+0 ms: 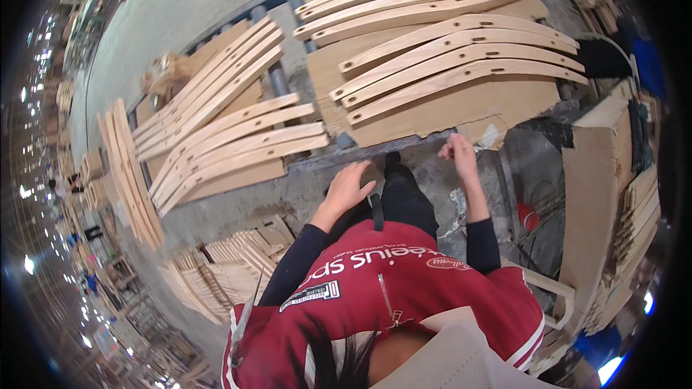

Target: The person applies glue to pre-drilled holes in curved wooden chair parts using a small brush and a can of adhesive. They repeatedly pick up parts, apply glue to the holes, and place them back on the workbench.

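My left hand (pixel 347 189) is stretched out in front of my waist, fingers extended, with nothing visible in it. It is just short of the near edge of a roller stand (pixel 317 164). Closer to the stand's right part is my right hand (pixel 459 155), its fingers curled in; whether they hold anything small is hidden. Beyond it, several curved, slotted wooden slats (pixel 432 85) lie side by side on a cardboard sheet (pixel 432 117). More curved slats (pixel 270 151) rest left of them on another sheet. Neither hand touches a slat.
Further slats (pixel 432 11) lie at the far side, and a bundle (pixel 130 173) stretches along the left end. Stacked wooden parts (pixel 216 266) stand behind my left arm. A big cardboard box (pixel 598 166) is on the right, with a red object (pixel 528 216) on the floor beside it.
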Demonstrator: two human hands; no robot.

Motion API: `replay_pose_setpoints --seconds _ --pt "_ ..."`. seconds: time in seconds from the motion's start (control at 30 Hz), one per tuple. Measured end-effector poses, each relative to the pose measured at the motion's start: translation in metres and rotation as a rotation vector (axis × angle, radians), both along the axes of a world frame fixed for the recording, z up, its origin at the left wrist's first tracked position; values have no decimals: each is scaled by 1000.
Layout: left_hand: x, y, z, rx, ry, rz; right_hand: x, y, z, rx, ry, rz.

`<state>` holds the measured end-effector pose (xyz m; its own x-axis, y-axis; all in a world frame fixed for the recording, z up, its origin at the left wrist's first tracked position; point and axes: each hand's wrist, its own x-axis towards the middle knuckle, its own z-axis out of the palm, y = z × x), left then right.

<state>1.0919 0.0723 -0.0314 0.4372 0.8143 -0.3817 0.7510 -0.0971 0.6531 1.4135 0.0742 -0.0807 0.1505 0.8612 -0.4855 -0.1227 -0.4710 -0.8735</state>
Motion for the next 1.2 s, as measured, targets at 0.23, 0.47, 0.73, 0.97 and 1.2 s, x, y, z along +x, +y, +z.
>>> replay_pose_setpoints --seconds 0.23,0.47,0.73,0.97,1.2 --pt "-173 -137 -71 -227 113 476 -198 18 255 502 812 745" --pt "-303 -331 -148 -287 332 1080 -371 -22 350 881 1311 1152" --pt "-284 -535 -259 -461 179 1592 -524 -80 360 749 1475 1286" --pt "-259 -523 -253 -610 76 1632 -585 -121 358 417 1763 1296" --pt "-326 -423 -196 -455 65 1543 -625 -132 355 4 2228 1251"
